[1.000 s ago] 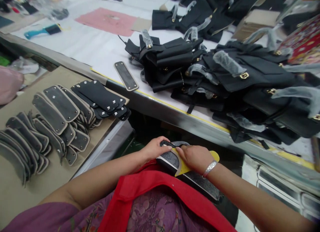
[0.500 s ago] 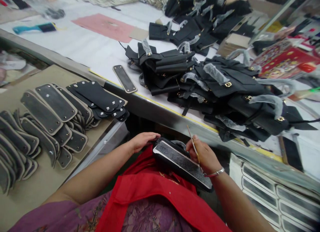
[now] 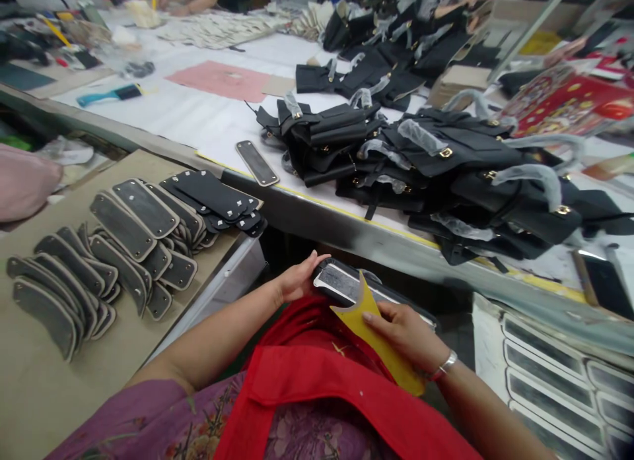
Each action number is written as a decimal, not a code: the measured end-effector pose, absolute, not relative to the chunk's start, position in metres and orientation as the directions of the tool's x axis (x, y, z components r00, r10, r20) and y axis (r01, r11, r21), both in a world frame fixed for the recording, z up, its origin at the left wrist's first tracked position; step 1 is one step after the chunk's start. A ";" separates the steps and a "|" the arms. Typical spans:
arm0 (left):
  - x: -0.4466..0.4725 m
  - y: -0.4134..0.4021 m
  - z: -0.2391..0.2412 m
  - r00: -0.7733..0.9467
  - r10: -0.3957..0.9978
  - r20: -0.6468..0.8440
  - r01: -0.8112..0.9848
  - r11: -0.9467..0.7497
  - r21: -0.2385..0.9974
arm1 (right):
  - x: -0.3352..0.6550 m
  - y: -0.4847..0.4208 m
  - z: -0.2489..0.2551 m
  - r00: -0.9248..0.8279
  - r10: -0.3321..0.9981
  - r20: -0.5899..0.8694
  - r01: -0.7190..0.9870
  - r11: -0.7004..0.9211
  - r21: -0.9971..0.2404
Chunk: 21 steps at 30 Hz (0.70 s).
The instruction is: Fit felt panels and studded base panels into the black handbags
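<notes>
On my lap lies a black handbag (image 3: 419, 305), its long narrow bottom turned up and showing a dark grey panel with a whitish border. My left hand (image 3: 300, 279) grips the bag's far-left end, fingers along the edge. In my right hand (image 3: 409, 334) is a yellow card (image 3: 364, 321) with a curved notch cut into its upper end, held between thumb and fingers. The card stands over the bag's bottom and hides part of it. A red apron (image 3: 317, 374) lies beneath.
Black handbags with plastic-wrapped handles (image 3: 421, 163) are heaped on the white table. Dark rounded panels with pale edges (image 3: 133, 229) lie stacked on a board at left. More panels (image 3: 549, 374) sit on a sheet at right, near a phone (image 3: 607, 282). One panel (image 3: 257, 163) lies at the table edge.
The yellow card, edge-on before, now shows its broad face in my right hand. My left hand stays at the bag's end. The view has shifted slightly left and up.
</notes>
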<state>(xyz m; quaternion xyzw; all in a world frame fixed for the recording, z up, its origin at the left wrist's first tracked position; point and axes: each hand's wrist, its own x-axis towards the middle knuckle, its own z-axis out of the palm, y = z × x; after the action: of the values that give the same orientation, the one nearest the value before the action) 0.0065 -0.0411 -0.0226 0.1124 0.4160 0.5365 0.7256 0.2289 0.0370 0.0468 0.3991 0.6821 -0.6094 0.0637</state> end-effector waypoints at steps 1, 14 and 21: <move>0.009 -0.040 -0.024 0.061 0.876 -0.478 -0.698 0.380 0.607 | 0.228 0.031 0.044 -0.669 0.484 -0.564 0.626 -0.043 -0.779; 0.015 -0.046 -0.041 -0.014 0.941 -0.339 -0.800 0.193 0.568 | 0.171 -0.043 0.001 -0.500 0.646 -0.577 0.267 -0.519 -0.812; 0.010 -0.049 -0.045 0.052 0.954 -0.296 -0.836 0.204 0.510 | 0.150 -0.045 0.000 -0.564 0.371 -0.737 0.173 -0.820 -0.545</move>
<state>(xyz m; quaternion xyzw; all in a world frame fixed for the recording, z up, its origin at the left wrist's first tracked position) 0.0099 -0.0490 -0.0450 0.1009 0.2932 0.6227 0.7184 0.1499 -0.0450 -0.0004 0.4630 0.2937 -0.8342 -0.0595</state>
